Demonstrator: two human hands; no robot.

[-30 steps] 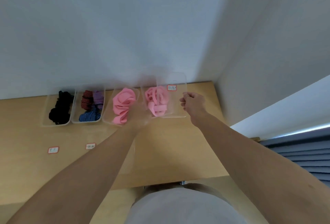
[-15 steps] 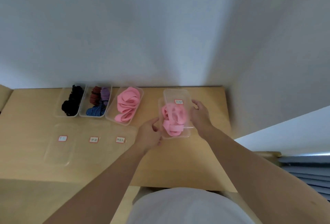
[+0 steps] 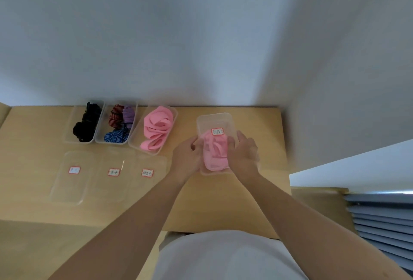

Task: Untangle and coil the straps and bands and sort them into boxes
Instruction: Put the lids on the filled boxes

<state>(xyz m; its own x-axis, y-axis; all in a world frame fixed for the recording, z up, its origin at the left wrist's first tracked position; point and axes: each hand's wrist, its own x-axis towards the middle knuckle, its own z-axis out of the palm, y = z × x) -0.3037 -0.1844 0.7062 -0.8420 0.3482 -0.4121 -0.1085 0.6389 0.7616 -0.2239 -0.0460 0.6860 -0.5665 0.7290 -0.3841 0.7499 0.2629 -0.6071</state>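
Observation:
A clear plastic box (image 3: 215, 121) with a labelled lid (image 3: 217, 131) on it holds coiled pink bands (image 3: 215, 152). My left hand (image 3: 186, 155) grips its left side and my right hand (image 3: 243, 153) grips its right side, both over the wooden table (image 3: 223, 201). Three open boxes stand in a row at the back: one with black bands (image 3: 86, 123), one with striped and purple bands (image 3: 120, 123), one with pink straps (image 3: 157, 128).
Three clear lids with red-edged labels lie flat in front of the row, at the left lid (image 3: 74, 170), the middle lid (image 3: 114, 172) and the right lid (image 3: 147, 172). A white wall rises behind the table. A grey slatted panel (image 3: 384, 215) stands at the right.
The box with the pink bands has come from the back row toward me and to the right. Both hands now clasp its sides with the lid lying over it.

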